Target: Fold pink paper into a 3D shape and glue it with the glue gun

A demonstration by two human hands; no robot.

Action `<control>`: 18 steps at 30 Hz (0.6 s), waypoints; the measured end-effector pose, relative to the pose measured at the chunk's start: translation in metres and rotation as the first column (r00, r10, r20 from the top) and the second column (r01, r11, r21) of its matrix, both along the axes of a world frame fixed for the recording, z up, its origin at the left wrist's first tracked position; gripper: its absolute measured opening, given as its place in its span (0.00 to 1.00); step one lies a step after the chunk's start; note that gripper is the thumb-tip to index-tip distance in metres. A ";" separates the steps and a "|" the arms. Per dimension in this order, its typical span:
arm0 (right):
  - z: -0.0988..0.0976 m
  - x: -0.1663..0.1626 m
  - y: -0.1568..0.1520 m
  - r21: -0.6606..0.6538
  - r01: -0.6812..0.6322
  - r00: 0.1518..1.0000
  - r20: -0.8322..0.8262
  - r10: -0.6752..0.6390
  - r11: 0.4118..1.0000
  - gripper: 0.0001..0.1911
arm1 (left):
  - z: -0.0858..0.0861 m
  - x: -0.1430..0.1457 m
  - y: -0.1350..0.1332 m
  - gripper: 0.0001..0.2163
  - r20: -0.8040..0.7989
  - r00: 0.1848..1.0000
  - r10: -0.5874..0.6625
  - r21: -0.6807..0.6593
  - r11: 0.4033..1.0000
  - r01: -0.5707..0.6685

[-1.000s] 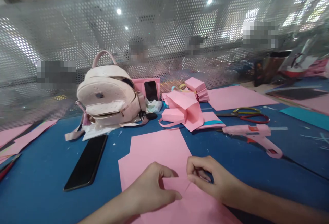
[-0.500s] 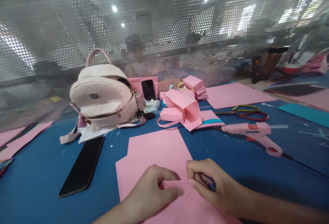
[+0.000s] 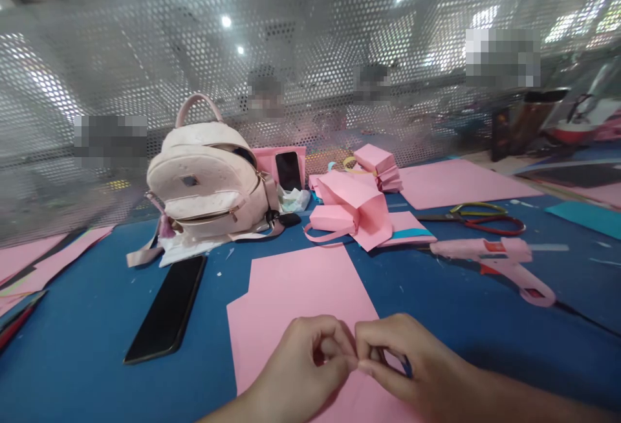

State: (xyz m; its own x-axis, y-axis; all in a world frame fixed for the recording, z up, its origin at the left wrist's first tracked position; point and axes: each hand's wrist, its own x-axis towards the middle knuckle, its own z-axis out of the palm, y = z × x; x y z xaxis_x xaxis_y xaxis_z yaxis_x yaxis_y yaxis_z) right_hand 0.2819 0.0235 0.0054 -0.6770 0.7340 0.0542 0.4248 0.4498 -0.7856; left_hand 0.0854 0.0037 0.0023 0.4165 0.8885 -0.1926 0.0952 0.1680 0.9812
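Both hands meet over a large pink paper sheet (image 3: 301, 281) on the blue table. My left hand (image 3: 310, 365) is closed, with thumb and fingertips pinched on the pink paper close to the right fingertips. Thumb and forefinger of my right hand (image 3: 402, 358) pinch the paper at the same spot. A small dark blue item (image 3: 406, 366) is tucked in the right palm, mostly covered by the fingers, so its kind is unclear. The fold between the fingertips is largely hidden.
On the left lie a black phone (image 3: 167, 310) and a pale backpack (image 3: 208, 177). Folded pink paper pieces (image 3: 354, 206) sit ahead, with scissors (image 3: 480, 216) and a pink glue gun (image 3: 504, 258) to the right. A perforated metal screen (image 3: 310, 41) stands behind.
My left fingers have closed in and moved right to meet the right fingertips. The raised paper edge between the hands is now covered. The whole view has shifted slightly.
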 end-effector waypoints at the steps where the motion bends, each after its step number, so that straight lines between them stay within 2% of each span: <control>1: 0.002 0.000 0.000 0.000 0.007 1.000 0.000 -0.007 1.000 0.13 | 0.001 -0.001 0.000 0.03 -0.012 1.000 -0.005 0.000 1.000 0.005; 11: 0.006 0.004 0.008 -0.152 0.046 0.997 -0.054 -0.055 0.987 0.14 | 0.014 -0.009 0.005 0.05 -0.097 0.994 0.050 0.054 0.998 -0.045; 18: -0.004 0.012 0.024 -0.240 0.045 0.975 -0.202 -0.095 0.970 0.23 | 0.012 -0.019 0.017 0.08 -0.112 0.988 0.105 0.085 0.992 -0.095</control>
State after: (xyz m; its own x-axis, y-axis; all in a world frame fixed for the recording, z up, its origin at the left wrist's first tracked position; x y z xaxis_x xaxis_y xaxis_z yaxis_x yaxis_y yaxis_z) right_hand 0.2936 0.0475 0.0016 -0.6152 0.7883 0.0120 0.2628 0.2194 -0.9396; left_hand 0.0666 0.0210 0.0144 0.3038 0.9389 -0.1615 0.1956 0.1045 0.9751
